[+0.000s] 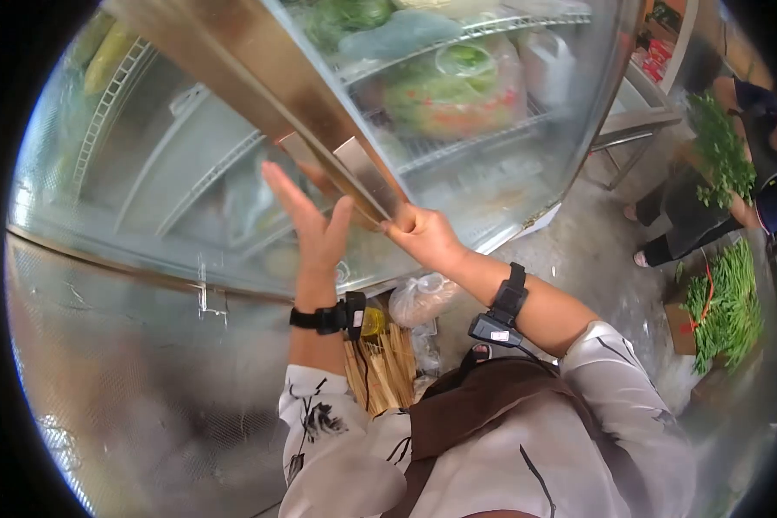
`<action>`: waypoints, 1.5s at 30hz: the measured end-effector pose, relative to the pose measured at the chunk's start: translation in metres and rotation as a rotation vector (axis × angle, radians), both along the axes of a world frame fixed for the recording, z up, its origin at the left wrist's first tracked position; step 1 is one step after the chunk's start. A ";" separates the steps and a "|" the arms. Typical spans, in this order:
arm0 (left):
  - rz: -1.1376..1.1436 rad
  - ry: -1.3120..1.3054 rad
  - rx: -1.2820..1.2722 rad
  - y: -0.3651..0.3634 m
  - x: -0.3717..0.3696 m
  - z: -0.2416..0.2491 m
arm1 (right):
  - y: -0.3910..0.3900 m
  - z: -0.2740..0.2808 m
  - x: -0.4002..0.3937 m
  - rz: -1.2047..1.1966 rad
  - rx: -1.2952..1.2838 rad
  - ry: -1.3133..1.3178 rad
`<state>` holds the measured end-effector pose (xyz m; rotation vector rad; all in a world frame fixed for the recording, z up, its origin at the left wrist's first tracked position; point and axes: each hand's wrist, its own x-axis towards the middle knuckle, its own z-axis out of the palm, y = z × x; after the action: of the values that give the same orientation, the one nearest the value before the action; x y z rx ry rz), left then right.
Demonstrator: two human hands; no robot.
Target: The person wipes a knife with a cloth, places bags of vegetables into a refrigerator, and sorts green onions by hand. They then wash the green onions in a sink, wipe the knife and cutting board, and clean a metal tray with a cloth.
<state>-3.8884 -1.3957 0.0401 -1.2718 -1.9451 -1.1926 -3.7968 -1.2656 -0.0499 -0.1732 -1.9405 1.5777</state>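
A glass-fronted refrigerator with metal door frames (233, 69) stands before me. My right hand (427, 235) is closed at the lower end of a metal door handle (364, 177), its fingertips curled round the edge. To its left, my left hand (315, 233) is raised with fingers stretched and thumb apart, holding nothing, close in front of the left glass door (207, 198). Behind the right glass, a clear bag of green vegetables (457, 95) sits on a wire shelf (483, 142), with a white jug (546, 65) beside it.
Below the refrigerator lie a tied plastic bag (423, 298) and a bundle of pale sticks (384, 367). On the right, a person (708, 203) holds leafy greens (721, 147). Long green vegetables (729, 306) fill a cardboard box (680, 324) on the floor. A metal table (639, 112) stands behind.
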 end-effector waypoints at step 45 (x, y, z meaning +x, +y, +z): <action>0.548 0.477 0.331 0.082 -0.003 -0.025 | -0.030 -0.218 0.465 -0.280 -0.257 -1.391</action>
<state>-3.8918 -1.3138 0.0147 -0.6982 -1.5196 -0.7948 -3.3317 -1.2960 -0.2677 -1.9749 -2.3678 1.5986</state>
